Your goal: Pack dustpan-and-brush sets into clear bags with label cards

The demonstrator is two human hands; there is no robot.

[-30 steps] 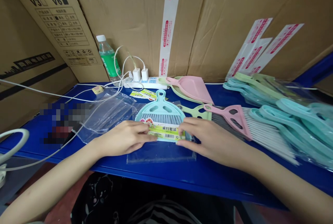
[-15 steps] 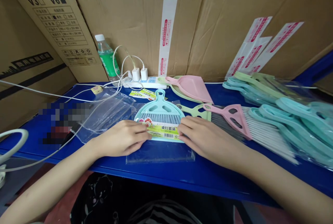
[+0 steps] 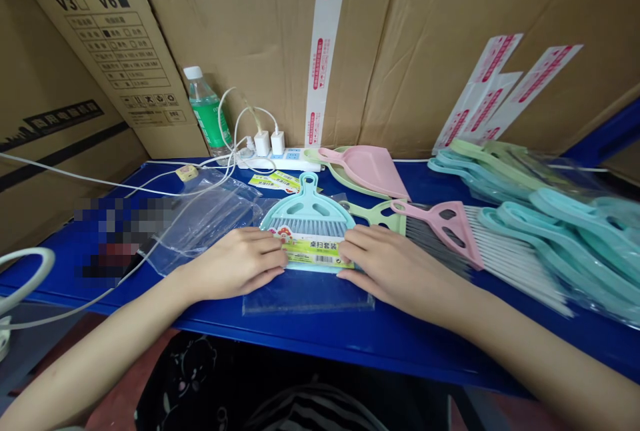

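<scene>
A light blue brush and dustpan set point(image 3: 309, 207) lies flat on the blue table, its handle pointing away from me. Across its lower part runs a yellow-green and white label point(image 3: 320, 252), and a clear plastic bag point(image 3: 307, 299) extends below it. My left hand point(image 3: 240, 263) has its curled fingers on the left end of the label and set. On the right end, my right hand point(image 3: 383, 264) grips in the same way, thumb at the near edge. The fingers hide both ends of the label.
Pink and green dustpans point(image 3: 373, 167) and a pink brush point(image 3: 453, 231) lie behind and right. Bagged light blue sets point(image 3: 575, 237) pile at the far right. A bottle point(image 3: 207, 114), a power strip point(image 3: 295, 161), cables and a plastic bag point(image 3: 210, 207) are to the left; cardboard stands behind.
The fingers of my right hand have shifted slightly on the label's right end, and its thumb has moved a little outward. My left hand has shifted slightly left. The set stays in place.
</scene>
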